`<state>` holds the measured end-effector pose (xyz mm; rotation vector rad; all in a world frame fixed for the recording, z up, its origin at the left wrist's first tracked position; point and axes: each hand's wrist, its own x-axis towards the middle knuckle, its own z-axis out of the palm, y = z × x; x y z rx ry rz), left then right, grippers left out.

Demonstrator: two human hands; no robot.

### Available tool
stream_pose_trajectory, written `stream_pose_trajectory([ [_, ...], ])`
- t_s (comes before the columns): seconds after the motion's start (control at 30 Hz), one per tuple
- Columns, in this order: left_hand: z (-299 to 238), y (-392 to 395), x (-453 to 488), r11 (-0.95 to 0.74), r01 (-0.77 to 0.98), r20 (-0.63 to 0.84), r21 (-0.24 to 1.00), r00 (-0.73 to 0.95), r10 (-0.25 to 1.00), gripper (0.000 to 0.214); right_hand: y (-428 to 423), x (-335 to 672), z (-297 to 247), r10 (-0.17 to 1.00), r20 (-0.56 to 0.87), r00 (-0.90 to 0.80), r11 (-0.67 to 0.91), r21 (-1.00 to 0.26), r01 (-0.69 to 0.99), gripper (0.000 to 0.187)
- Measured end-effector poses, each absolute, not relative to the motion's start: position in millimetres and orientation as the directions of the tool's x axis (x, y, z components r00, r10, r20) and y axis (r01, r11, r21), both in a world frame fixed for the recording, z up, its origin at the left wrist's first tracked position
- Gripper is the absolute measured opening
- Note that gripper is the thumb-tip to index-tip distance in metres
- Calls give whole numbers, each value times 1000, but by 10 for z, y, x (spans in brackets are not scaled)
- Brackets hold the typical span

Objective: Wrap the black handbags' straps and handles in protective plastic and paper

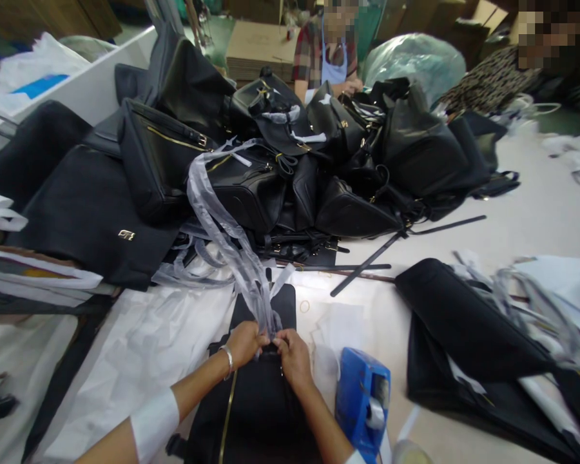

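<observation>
A black leather backpack point(265, 406) with a gold zipper lies on the table in front of me. Long straps wrapped in clear plastic point(244, 258) run from its top toward the bag pile. My left hand point(244, 345), with a bracelet at the wrist, pinches the plastic-wrapped straps near the top of the backpack. Close beside it, my right hand point(292, 357) has its fingers closed at the lower end of the same wrapped straps. The fingertips of both hands nearly meet there.
A blue tape dispenser point(362, 403) stands right of the backpack. Black bags point(251, 187) are heaped across the table's far side. More black bags point(473, 322) lie at right, white wrapping sheets point(140, 361) at left. A person in an apron point(331, 58) is beyond the pile.
</observation>
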<state>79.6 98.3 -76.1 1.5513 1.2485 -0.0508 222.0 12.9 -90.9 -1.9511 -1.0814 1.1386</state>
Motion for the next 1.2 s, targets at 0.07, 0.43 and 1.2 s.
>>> stream_pose_trajectory([
  [0.07,-757,985,775,149,726,-623,671,444,644,23,128,2274,-870,894,-372,249,-444,-810,383,10],
  [0.43,-708,922,776,188,675,-599,714,449,663,21,841,2183,-735,902,-401,159,-373,-910,-180,27],
  [1.2,-146,1189,1361,532,-240,-517,812,127,846,32,216,1941,-483,919,-310,245,-357,-918,176,33],
])
